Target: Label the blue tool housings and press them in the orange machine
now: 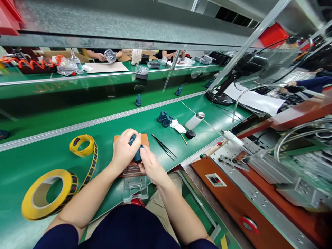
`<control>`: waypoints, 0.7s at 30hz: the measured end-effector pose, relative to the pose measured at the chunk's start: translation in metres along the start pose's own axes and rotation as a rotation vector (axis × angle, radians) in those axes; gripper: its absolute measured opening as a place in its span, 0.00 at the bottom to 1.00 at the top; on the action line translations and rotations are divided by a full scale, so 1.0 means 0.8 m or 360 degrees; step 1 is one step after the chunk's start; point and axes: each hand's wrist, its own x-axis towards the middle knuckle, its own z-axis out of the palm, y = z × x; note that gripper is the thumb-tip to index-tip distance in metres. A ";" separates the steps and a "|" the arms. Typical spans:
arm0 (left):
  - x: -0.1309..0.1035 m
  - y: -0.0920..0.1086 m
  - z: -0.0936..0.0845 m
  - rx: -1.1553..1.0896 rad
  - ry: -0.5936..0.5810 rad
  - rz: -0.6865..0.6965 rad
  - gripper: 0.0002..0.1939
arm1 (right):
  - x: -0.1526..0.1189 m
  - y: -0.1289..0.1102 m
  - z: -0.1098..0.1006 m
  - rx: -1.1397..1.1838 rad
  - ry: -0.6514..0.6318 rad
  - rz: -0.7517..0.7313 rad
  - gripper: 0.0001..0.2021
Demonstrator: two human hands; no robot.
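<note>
Both hands meet around a dark blue molded plastic part (137, 155), much of it covered by fingers. My left hand (125, 148) wraps its upper end, and my right hand (151, 165) grips its lower right side. Under them lies an orange-brown block (144, 139) with a clear plastic fixture (135, 186) at its near end. Black tweezers (164, 147) rest on the green table right of my hands. Two similar blue parts (165, 118) stand farther back, beside a crumpled white wipe (177, 126).
At left are a large yellow tape roll (49, 193) and a smaller unrolled coil (82, 145), joined by a strip. A white bottle (195, 121), black cap (190, 134) and swab stick are at right. Beyond a metal rail, blue parts (138, 100) sit on a green belt. A metal machine (272, 169) borders the right.
</note>
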 end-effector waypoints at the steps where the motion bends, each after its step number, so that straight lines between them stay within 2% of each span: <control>1: 0.000 -0.002 0.002 -0.0024 0.0003 0.0036 0.09 | 0.000 0.000 -0.003 -0.0067 0.0022 -0.0042 0.19; 4: 0.002 -0.008 0.006 -0.0251 -0.0031 0.0039 0.09 | -0.002 -0.003 -0.009 -0.0200 0.0060 -0.0166 0.18; 6: 0.004 -0.010 0.009 -0.0452 -0.0076 -0.0015 0.10 | -0.005 -0.006 -0.013 -0.0229 0.0102 -0.0286 0.23; 8: 0.005 -0.011 0.012 -0.0672 -0.0139 -0.0091 0.12 | -0.007 -0.007 -0.017 -0.0322 0.0242 -0.0453 0.27; 11: 0.005 -0.010 0.016 -0.0976 -0.0202 -0.0267 0.18 | -0.007 -0.005 -0.025 -0.0567 0.0508 -0.0669 0.29; 13: 0.004 -0.009 0.019 -0.1133 -0.0212 -0.0410 0.21 | -0.006 -0.004 -0.030 -0.0677 0.0610 -0.0765 0.29; 17: 0.000 -0.007 0.022 -0.1380 -0.0311 -0.0669 0.24 | -0.007 -0.005 -0.036 -0.0846 0.0731 -0.0889 0.29; 21: -0.002 -0.003 0.018 -0.1511 -0.0425 -0.0774 0.29 | -0.008 -0.010 -0.037 -0.1014 0.0793 -0.0963 0.28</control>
